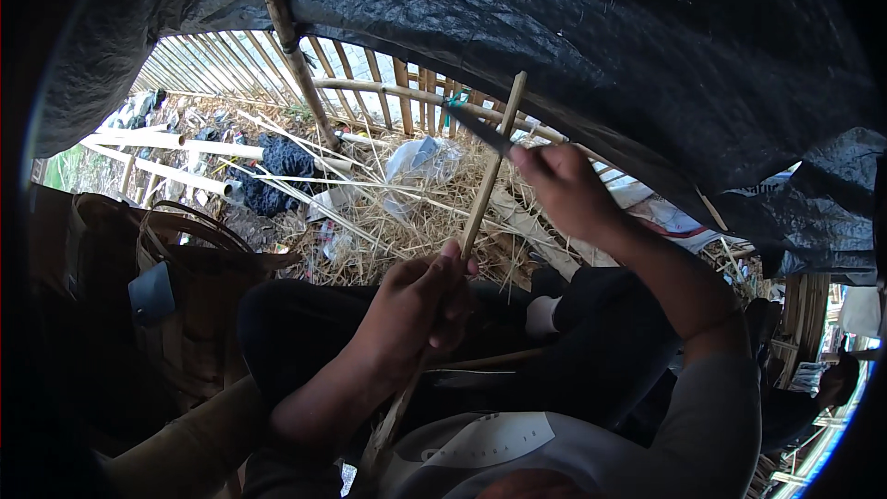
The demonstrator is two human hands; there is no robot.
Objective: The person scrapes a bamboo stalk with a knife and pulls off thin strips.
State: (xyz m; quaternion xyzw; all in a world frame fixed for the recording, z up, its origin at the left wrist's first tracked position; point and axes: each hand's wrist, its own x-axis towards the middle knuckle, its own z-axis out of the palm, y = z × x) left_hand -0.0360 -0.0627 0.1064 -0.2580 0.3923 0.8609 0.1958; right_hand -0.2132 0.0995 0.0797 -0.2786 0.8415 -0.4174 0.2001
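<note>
A long, pale bamboo strip (pixel 487 183) slants up from my lap, its top end pointing away from me. My left hand (pixel 427 300) is closed around its lower part, just above my legs. In my right hand (pixel 565 185) is a knife (pixel 479 129), gripped by a handle that my fingers hide. Its dark blade points up and to the left and crosses the strip in its upper half. Whether the edge bites into the bamboo cannot be made out.
Bamboo shavings (pixel 434 222) heap in front of my legs, beside a clear plastic bag (pixel 416 162). Cut bamboo poles (pixel 222 149) lie at the left. Woven baskets (pixel 176 286) stand at my left side. A black tarp (pixel 591 46) hangs low overhead, before a slatted bamboo fence (pixel 222 65).
</note>
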